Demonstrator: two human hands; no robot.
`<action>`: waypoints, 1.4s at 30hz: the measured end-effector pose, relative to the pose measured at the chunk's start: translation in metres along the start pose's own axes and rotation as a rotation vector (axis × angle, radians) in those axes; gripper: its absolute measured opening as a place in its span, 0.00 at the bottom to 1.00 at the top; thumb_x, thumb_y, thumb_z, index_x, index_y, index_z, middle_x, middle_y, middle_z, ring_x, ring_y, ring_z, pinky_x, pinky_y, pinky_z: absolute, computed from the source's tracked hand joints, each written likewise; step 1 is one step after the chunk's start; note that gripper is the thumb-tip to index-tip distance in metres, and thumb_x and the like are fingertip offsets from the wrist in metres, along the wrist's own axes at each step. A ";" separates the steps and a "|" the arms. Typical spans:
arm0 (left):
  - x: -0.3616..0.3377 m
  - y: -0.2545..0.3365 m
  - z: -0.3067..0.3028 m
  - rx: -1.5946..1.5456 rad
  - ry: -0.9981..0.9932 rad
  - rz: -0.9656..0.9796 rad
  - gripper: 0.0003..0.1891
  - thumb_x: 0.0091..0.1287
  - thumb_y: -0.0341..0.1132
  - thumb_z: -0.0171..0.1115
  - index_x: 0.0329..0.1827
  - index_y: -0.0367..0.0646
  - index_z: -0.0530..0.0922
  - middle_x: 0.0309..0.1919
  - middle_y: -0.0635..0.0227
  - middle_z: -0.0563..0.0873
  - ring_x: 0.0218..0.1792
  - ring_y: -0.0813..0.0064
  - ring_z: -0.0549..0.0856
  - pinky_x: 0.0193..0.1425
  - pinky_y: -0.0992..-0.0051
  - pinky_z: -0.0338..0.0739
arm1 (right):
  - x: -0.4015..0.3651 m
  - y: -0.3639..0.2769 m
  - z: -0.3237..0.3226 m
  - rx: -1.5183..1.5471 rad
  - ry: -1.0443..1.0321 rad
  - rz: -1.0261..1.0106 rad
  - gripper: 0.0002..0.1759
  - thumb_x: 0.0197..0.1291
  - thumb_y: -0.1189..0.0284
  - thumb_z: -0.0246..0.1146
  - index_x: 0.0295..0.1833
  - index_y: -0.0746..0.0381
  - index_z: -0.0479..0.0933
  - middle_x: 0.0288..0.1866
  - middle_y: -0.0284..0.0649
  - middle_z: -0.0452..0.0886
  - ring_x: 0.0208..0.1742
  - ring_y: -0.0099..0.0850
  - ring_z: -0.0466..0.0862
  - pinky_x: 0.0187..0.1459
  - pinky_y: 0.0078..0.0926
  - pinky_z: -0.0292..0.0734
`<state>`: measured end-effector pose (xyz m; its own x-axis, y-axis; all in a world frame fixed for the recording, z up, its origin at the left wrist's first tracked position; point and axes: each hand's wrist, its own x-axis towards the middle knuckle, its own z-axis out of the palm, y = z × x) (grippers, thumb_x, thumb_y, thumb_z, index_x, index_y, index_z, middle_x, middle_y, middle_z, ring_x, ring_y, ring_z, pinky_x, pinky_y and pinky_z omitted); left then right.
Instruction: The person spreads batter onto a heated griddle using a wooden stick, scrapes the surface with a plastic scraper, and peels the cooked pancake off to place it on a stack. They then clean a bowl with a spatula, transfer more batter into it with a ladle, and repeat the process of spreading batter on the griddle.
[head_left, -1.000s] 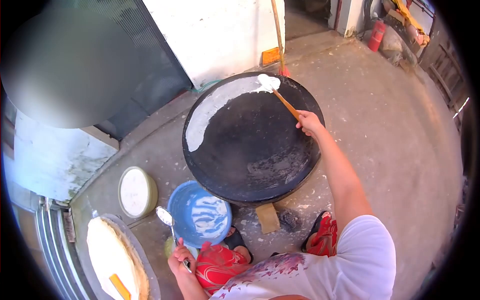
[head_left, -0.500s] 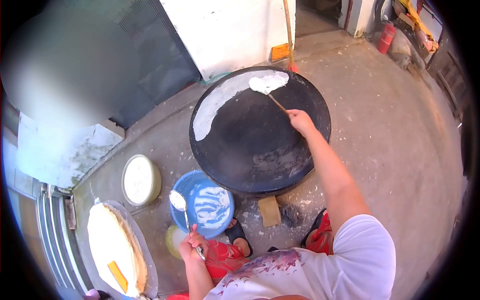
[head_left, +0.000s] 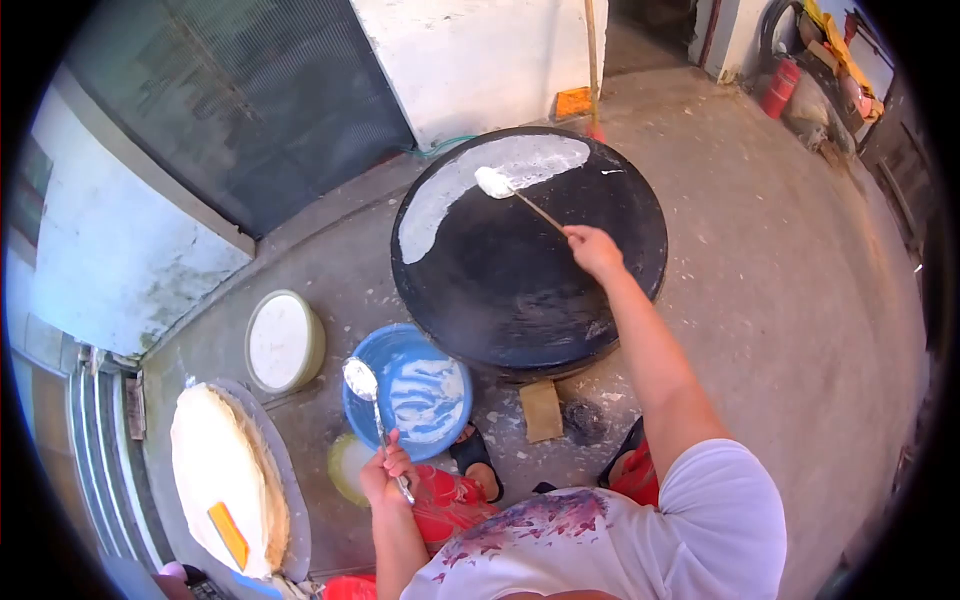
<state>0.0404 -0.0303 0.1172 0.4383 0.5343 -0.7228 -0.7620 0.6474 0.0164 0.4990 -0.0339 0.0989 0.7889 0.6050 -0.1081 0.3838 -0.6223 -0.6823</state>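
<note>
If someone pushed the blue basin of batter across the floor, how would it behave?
The blue basin looks like thin plastic, so it probably slides easily. The white batter inside would likely slosh, shifting the weight. Its wide, low shape makes tipping unlikely.

The right arm [head_left: 655, 360] is stretched almost straight, forward and away from the body. The right hand [head_left: 592, 250] at its end is closed in a fist-like grip, with the knuckles turned up and the wrist only slightly bent. The left arm [head_left: 400, 545] is low and close to the body, bent at the elbow with the forearm pointing forward, and the left hand [head_left: 385, 472] is curled closed, fingers wrapped tight with the thumb side up.
</note>
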 end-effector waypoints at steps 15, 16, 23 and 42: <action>-0.006 0.002 -0.010 0.043 -0.024 0.015 0.15 0.67 0.34 0.41 0.48 0.31 0.70 0.23 0.67 0.71 0.18 0.82 0.68 0.16 0.83 0.62 | -0.041 0.082 -0.041 -0.171 0.350 0.307 0.18 0.59 0.67 0.49 0.55 0.48 0.71 0.43 0.44 0.80 0.44 0.42 0.80 0.44 0.38 0.74; -0.006 0.002 -0.009 0.046 -0.023 0.012 0.15 0.67 0.34 0.41 0.48 0.31 0.70 0.23 0.67 0.71 0.18 0.82 0.68 0.16 0.83 0.62 | -0.039 0.091 -0.028 -0.073 0.323 0.232 0.18 0.59 0.67 0.49 0.55 0.49 0.72 0.44 0.44 0.79 0.46 0.41 0.79 0.45 0.36 0.73; -0.005 -0.005 0.001 0.053 -0.019 0.029 0.16 0.67 0.35 0.42 0.48 0.31 0.70 0.23 0.67 0.71 0.17 0.81 0.67 0.16 0.82 0.63 | -0.015 0.008 0.044 0.052 -0.089 -0.007 0.16 0.59 0.62 0.50 0.52 0.45 0.74 0.49 0.41 0.77 0.52 0.39 0.76 0.51 0.33 0.70; -0.011 -0.002 -0.009 0.102 -0.057 0.019 0.17 0.68 0.37 0.40 0.50 0.32 0.69 0.25 0.67 0.71 0.19 0.80 0.67 0.19 0.81 0.63 | -0.031 0.032 0.037 0.049 -0.076 -0.081 0.15 0.58 0.66 0.53 0.51 0.46 0.75 0.45 0.41 0.79 0.47 0.37 0.79 0.48 0.30 0.72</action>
<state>0.0326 -0.0425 0.1190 0.4527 0.5750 -0.6815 -0.7195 0.6870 0.1018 0.4692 -0.0537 0.0536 0.7167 0.6895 -0.1045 0.4197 -0.5461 -0.7250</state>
